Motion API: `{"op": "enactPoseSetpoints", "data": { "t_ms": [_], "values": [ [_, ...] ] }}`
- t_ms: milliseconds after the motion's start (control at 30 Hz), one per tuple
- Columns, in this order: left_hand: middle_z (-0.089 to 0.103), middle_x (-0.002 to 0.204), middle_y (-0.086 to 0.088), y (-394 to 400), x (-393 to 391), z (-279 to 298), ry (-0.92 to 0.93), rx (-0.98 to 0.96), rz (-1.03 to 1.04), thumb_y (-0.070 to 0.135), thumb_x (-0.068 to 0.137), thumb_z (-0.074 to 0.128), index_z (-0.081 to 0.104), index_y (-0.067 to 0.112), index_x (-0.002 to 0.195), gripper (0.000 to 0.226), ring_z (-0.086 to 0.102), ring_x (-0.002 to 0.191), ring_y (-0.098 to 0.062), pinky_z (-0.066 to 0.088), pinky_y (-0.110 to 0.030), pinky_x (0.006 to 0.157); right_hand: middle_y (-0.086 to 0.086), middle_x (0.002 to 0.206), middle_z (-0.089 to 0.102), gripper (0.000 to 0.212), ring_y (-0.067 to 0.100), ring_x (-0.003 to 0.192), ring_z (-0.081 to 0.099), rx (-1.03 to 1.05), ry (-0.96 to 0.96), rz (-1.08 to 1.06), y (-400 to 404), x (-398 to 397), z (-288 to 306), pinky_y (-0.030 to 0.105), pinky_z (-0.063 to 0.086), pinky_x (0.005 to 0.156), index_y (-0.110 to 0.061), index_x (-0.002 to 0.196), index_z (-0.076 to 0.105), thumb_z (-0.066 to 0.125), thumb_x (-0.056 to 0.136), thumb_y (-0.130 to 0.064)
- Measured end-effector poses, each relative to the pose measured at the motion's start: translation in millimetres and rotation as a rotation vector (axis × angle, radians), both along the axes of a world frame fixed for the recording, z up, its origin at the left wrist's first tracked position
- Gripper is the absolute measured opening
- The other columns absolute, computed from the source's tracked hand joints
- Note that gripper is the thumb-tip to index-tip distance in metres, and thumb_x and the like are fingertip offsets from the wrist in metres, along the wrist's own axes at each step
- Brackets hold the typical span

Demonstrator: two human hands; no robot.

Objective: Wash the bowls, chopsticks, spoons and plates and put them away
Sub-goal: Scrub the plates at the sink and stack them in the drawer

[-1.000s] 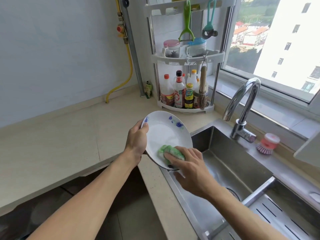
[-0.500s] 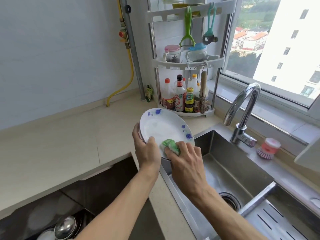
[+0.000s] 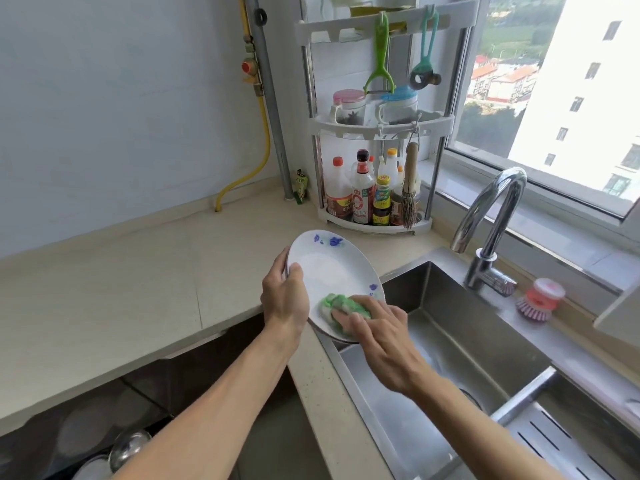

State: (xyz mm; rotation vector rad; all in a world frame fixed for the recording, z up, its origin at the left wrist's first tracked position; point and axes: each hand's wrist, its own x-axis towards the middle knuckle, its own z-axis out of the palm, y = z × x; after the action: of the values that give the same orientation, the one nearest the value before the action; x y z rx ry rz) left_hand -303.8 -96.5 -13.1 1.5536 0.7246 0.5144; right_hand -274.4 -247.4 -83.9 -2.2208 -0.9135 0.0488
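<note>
A white plate with small blue flowers on its rim is held tilted over the left edge of the steel sink. My left hand grips the plate's left rim, thumb on the face. My right hand presses a green sponge against the lower part of the plate's face, fingers curled over it.
A chrome tap stands behind the sink, a pink dish brush to its right. A white corner rack with bottles and jars sits at the back. Beige counter lies to the left. Steel bowls show in a dark space below.
The plate has been turned in my left hand, its blue flowers shifting round the rim. My left hand moved from the upper left rim to the lower left. The sponge rubbed across the lower face.
</note>
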Motion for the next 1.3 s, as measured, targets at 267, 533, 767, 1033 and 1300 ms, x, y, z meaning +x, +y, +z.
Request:
{"op": "enactPoseSetpoints", "data": {
  "t_ms": [267, 533, 767, 1033, 1300],
  "values": [
    [0.076, 0.096, -0.005, 8, -2, 4, 0.231, -0.092, -0.425, 0.007, 0.099, 0.043, 0.066, 0.031, 0.112, 0.035, 0.073, 0.079, -0.024, 0.058, -0.039, 0.07, -0.004, 0.152, 0.033, 0.056, 0.02, 0.128, 0.031, -0.309, -0.413, 0.029, -15, 60, 6, 0.043, 0.021, 0.109, -0.028, 0.142, 0.053, 0.019, 0.102, -0.047],
    [0.069, 0.113, -0.008, 9, 9, -9, 0.084, -0.109, -0.131, 0.005, 0.097, 0.043, 0.065, 0.022, 0.121, 0.037, 0.067, 0.101, -0.03, 0.058, -0.038, 0.074, -0.009, 0.133, 0.044, 0.091, 0.013, 0.111, 0.034, -0.362, -0.153, 0.126, -45, 25, 7, 0.035, 0.025, 0.101, -0.031, 0.127, 0.064, 0.007, 0.083, -0.086],
    [0.07, 0.104, -0.008, 11, 14, -15, 0.202, -0.315, -0.19, 0.016, 0.098, 0.05, 0.064, 0.024, 0.116, 0.024, 0.066, 0.088, -0.029, 0.055, -0.035, 0.061, 0.001, 0.103, 0.06, 0.025, 0.022, 0.085, 0.052, -0.275, -0.567, 0.054, -43, 22, -11, 0.038, 0.05, 0.07, -0.023, 0.092, 0.065, 0.083, 0.074, -0.019],
    [0.05, 0.149, 0.003, 6, 2, -35, 0.397, 1.333, -0.971, 0.079, 0.073, 0.055, 0.061, 0.023, 0.134, 0.083, 0.027, 0.149, -0.019, 0.018, -0.044, 0.124, -0.003, 0.099, 0.059, 0.026, 0.018, 0.085, 0.049, -0.287, -0.574, 0.12, -55, 35, -7, 0.033, 0.052, 0.061, -0.024, 0.093, 0.064, 0.083, 0.075, -0.025],
    [0.067, 0.079, 0.004, -3, 12, -41, 0.206, 1.136, -0.828, 0.02, 0.074, 0.075, 0.061, 0.024, 0.093, 0.023, 0.063, 0.071, -0.018, 0.049, -0.028, 0.06, 0.005, 0.108, 0.062, 0.047, 0.023, 0.088, 0.06, 0.073, -0.277, -0.205, -78, 53, -1, 0.032, 0.055, 0.074, -0.016, 0.111, 0.072, 0.09, 0.068, -0.018]
  ]
}}
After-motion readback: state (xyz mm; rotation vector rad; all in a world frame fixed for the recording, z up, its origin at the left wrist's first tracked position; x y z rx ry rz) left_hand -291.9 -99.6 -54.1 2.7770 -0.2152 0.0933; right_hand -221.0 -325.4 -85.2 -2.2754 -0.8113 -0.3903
